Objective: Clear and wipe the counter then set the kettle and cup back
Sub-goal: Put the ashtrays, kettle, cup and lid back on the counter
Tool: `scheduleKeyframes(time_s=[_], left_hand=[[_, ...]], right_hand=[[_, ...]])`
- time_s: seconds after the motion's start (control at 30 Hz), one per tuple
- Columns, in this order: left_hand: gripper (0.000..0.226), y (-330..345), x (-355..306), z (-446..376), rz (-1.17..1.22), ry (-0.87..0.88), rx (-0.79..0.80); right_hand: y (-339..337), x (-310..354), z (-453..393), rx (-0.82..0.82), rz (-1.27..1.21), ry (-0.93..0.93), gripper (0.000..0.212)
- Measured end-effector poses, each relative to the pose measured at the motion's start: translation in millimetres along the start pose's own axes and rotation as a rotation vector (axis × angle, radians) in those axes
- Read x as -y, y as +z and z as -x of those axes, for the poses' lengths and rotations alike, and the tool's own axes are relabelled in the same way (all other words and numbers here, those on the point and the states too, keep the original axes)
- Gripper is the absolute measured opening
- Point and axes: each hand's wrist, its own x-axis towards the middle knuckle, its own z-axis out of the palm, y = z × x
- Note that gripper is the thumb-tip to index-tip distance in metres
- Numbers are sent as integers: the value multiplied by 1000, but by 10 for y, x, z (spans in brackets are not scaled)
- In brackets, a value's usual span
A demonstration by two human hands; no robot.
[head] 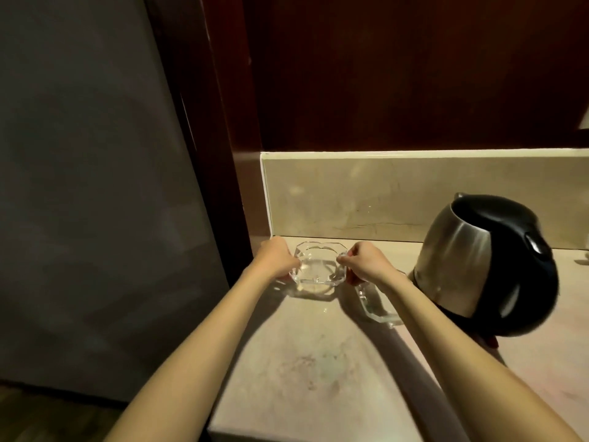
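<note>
Clear octagonal glass ashtray [95,272] near the back left corner. Second clear glass dish [377,309] just right of it, partly hidden. Beige marble backsplash [350,199] behind; dark red-brown wood panel [398,71] above. Grey wall [79,170] left.

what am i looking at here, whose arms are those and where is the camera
There is no machine here. The arms belong to a person doing a tidying job, and the single picture comes from a wide-angle camera worn on their head, looking forward and down, so you see what they see.

Both hands grip a clear glass dish, probably an ashtray: the left hand holds its left edge, the right hand its right edge. Whether it rests on the surface or is just lifted, I cannot tell.

It is over a pale stone counter, near the back corner. To the right stands a steel kettle with a black lid and handle. Between them lies a second clear glass piece, partly hidden by the right forearm.
</note>
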Motion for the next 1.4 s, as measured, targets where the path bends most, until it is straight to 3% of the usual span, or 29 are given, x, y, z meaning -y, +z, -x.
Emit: scheduleKeyframes(time_s=[0.07,0.17,0.27,0.4,0.7,0.87,1.07,1.27,1.4], left_hand=[[19,54,-11,-122,-81,-5,-10],[11,112,-23,-280,-139,-23,-25],[16,156,0,-395,-181,-39,-48],[19,181,50,-457,-195,-48,-58],[22,13,274,-146,-198,28,-89],[13,-139,279,22,107,16,88],[20,-168,292,105,85,5,247],[23,-70,207,147,97,4,287],[26,48,76,193,147,-1,336]], right_hand=[[58,-1,-182,-3,43,33,38],[117,16,-399,-7,84,73,30],[161,21,-541,19,134,82,38],[200,-38,-646,49,132,94,30],[340,16,-856,80,26,58,36],[483,137,-926,92,-16,19,38],[579,168,-945,79,-141,17,35],[485,178,-801,95,-219,-29,33],[144,90,-494,20,-239,-103,16]])
